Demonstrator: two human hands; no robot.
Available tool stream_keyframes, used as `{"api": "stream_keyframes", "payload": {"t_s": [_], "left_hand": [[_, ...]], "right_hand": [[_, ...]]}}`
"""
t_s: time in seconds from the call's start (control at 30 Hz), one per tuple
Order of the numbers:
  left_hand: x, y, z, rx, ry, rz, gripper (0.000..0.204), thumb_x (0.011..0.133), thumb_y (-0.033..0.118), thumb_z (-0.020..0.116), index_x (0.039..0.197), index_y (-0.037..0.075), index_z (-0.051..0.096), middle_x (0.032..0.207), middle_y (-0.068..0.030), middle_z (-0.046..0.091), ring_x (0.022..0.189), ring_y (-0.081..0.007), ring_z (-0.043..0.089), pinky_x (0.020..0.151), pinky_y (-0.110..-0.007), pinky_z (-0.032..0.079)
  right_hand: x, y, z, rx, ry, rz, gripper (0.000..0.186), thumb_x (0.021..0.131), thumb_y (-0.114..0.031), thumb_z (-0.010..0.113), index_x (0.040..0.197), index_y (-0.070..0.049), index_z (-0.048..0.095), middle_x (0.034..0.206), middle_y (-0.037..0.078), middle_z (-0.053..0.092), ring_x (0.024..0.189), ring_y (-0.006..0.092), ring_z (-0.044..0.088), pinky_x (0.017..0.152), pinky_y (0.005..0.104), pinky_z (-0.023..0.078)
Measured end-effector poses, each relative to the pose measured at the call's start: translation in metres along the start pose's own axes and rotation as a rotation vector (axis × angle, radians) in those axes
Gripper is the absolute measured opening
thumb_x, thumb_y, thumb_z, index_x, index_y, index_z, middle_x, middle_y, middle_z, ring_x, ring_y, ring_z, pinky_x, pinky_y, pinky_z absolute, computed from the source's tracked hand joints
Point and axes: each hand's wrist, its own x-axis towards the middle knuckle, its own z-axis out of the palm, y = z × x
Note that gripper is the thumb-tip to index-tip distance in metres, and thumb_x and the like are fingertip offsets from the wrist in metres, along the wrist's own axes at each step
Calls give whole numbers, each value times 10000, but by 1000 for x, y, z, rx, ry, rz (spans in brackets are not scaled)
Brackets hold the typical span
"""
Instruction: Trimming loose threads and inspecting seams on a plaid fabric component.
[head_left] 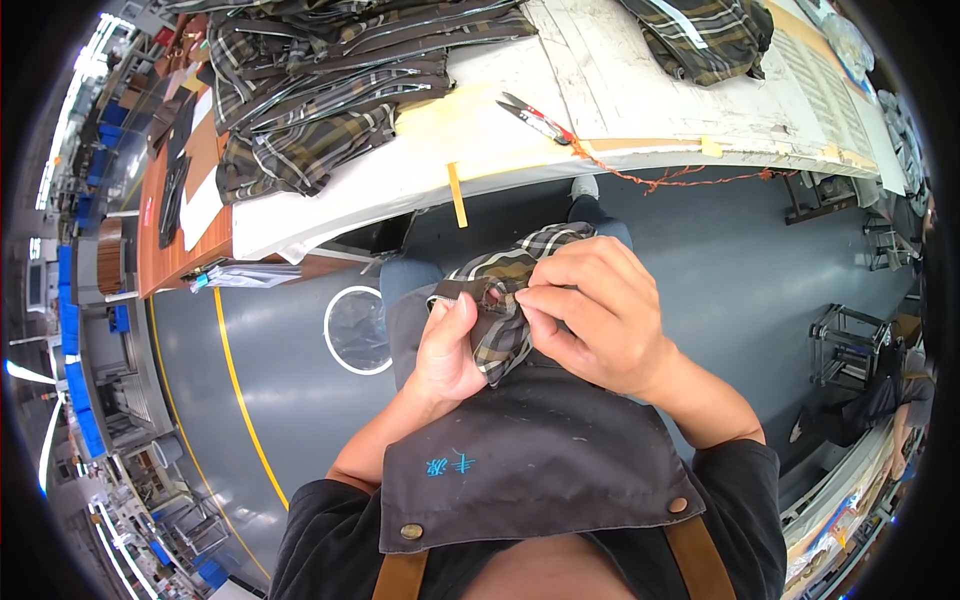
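Observation:
A piece of brown, black and white plaid fabric (540,245) lies over my lap, above the dark apron (530,450). My left hand (450,355) grips the fabric, thumb on top near a plain brown folded edge. My right hand (595,310) is closed with fingertips pinched at that same edge, close to the left thumb; whether anything small sits between those fingertips is hidden.
The white table (640,130) ahead holds plaid garment stacks (300,150) and scissors (530,117) tied with orange cord. A round bin (358,330) stands left on the floor, near yellow lines. At right are a metal rack (840,345) and another person's arm (902,430).

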Motion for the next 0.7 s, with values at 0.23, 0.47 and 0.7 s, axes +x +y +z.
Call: {"api": "stream_keyframes", "payload": {"t_s": [0.23, 0.47, 0.7], "left_hand": [[-1, -1, -4, 81, -76, 56, 227, 884, 249, 558, 969, 39, 565, 1030, -94, 597, 941, -185, 586, 826, -330, 488], [-1, -5, 2, 123, -65, 96, 316, 921, 326, 461, 1077, 60, 533, 1156, -89, 542, 1051, -177, 527, 900, -322, 442], [6, -5, 18, 415, -72, 198, 404, 962, 311, 369, 1222, 9, 442, 1226, -100, 491, 1109, -175, 489, 934, -330, 407]], "right_hand": [[-8, 0, 7, -3, 65, 60, 242, 541, 15, 679, 759, -23, 581, 792, 72, 560, 690, 246, 555, 588, 333, 461], [-18, -8, 13, 102, 74, 264, 420, 543, -71, 769, 907, -32, 562, 893, 105, 543, 744, 223, 532, 599, 293, 438], [-24, -11, 20, 57, 3, 333, 662, 521, -118, 792, 1104, -21, 495, 1058, 143, 465, 937, 272, 480, 759, 340, 429]]}}
